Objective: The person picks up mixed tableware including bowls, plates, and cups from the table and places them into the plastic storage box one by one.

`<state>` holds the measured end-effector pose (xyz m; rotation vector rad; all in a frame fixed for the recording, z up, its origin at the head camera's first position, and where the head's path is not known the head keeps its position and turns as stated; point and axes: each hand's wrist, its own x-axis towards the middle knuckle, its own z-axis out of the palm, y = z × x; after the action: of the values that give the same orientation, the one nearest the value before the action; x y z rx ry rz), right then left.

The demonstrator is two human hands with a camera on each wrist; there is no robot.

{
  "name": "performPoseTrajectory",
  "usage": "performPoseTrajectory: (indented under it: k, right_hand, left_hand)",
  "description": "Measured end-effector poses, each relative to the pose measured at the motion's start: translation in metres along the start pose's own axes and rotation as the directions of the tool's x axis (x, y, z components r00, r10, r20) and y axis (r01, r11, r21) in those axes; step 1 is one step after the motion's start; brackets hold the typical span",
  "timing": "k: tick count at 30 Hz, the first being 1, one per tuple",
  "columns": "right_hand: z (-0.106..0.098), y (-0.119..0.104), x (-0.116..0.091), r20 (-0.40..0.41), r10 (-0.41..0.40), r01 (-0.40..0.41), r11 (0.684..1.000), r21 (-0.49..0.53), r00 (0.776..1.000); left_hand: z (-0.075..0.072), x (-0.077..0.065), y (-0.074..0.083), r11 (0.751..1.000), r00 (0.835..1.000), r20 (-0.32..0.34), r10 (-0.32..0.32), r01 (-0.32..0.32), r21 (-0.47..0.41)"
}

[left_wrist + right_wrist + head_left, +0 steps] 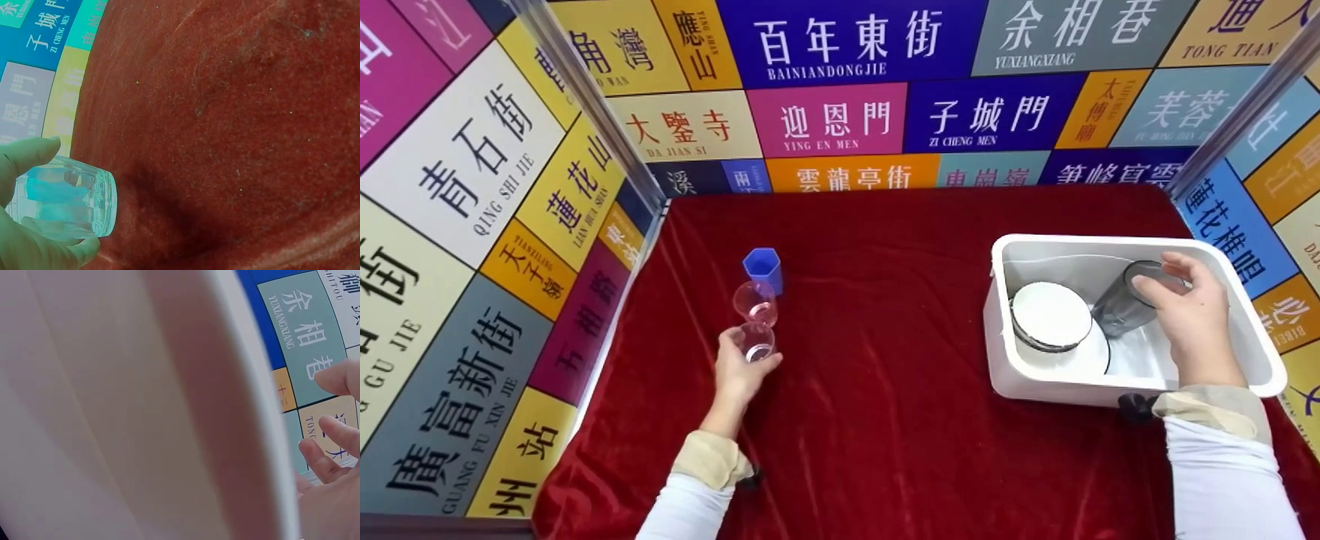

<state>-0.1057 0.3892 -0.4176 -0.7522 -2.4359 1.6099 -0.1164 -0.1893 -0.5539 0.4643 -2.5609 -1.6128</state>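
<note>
My left hand (pixel 741 375) holds a clear drinking glass (pixel 757 343) over the red cloth. In the left wrist view, the thumb and fingers lie on opposite sides of the glass (pixel 67 197). Just behind it stands a second clear, pinkish-looking glass (pixel 755 304), and behind that a blue hexagonal cup (pixel 763 270). My right hand (pixel 1200 315) is above the white bin, its fingers spread near the rim of a dark grey translucent cup (pixel 1125 304) that leans inside. In the right wrist view, nothing shows between the fingers (pixel 332 433).
The white bin (pixel 1001 330) sits at the right of the red cloth (pixel 877 337). Inside, beside the grey cup, is a round white-topped object (pixel 1051 315) with a dark band. Panels with printed lettering (pixel 840 116) wall in the back and both sides.
</note>
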Motion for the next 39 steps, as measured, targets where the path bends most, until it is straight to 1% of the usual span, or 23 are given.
performPoseTrajectory:
  k: [2,7,9,12,16,19,22,26,29,33,37,39]
  right_hand:
    - [0.001,-0.001,-0.001,-0.004,-0.007,0.007,1.0,0.015,1.0]
    - [0.004,-0.004,-0.004,0.001,-0.022,0.022,0.995,0.096,1.0]
    - [0.005,-0.006,-0.006,0.007,-0.02,0.019,0.994,0.108,1.0]
    - [0.007,-0.007,-0.009,0.015,-0.014,0.013,0.997,0.071,1.0]
    - [0.009,-0.008,-0.012,0.035,-0.018,0.018,1.0,-0.007,0.999]
    - [0.008,-0.009,-0.014,0.038,-0.034,0.034,0.999,-0.013,0.999]
    - [0.007,-0.01,-0.016,0.032,-0.053,0.051,0.997,0.056,0.998]
    - [0.007,-0.01,-0.018,0.034,-0.08,0.073,0.985,0.156,0.996]
    - [0.007,-0.01,-0.02,0.043,-0.096,0.086,0.978,0.191,0.994]
    - [0.007,-0.011,-0.022,0.06,-0.107,0.092,0.972,0.214,0.992]
    - [0.009,-0.012,-0.024,0.088,-0.12,0.102,0.978,0.183,0.989]
    - [0.01,-0.012,-0.024,0.097,-0.133,0.113,0.975,0.189,0.986]
  left_hand:
    - [0.001,0.0,0.001,1.0,1.0,0.008,0.004,-0.004,0.003]
    - [0.001,-0.001,0.004,1.0,0.999,0.037,0.015,-0.015,0.008]
    - [0.0,-0.001,0.005,1.0,0.999,0.048,0.022,-0.022,0.004]
    - [-0.001,-0.002,0.01,1.0,0.997,0.067,0.023,-0.023,0.0]
    - [-0.001,-0.004,0.017,1.0,0.995,0.095,0.015,-0.014,-0.004]
    - [-0.001,-0.004,0.021,1.0,0.993,0.113,0.018,-0.016,-0.011]
    - [-0.001,-0.005,0.025,1.0,0.992,0.122,0.027,-0.026,-0.013]
    - [-0.002,-0.006,0.03,0.999,0.991,0.13,0.042,-0.04,-0.011]
    - [-0.002,-0.006,0.035,0.998,0.989,0.141,0.055,-0.055,-0.002]
    - [-0.002,-0.006,0.042,0.997,0.984,0.161,0.076,-0.08,0.018]
    - [0.001,-0.005,0.051,0.994,0.978,0.184,0.103,-0.108,0.019]
    - [0.003,-0.005,0.056,0.993,0.974,0.195,0.115,-0.121,0.016]
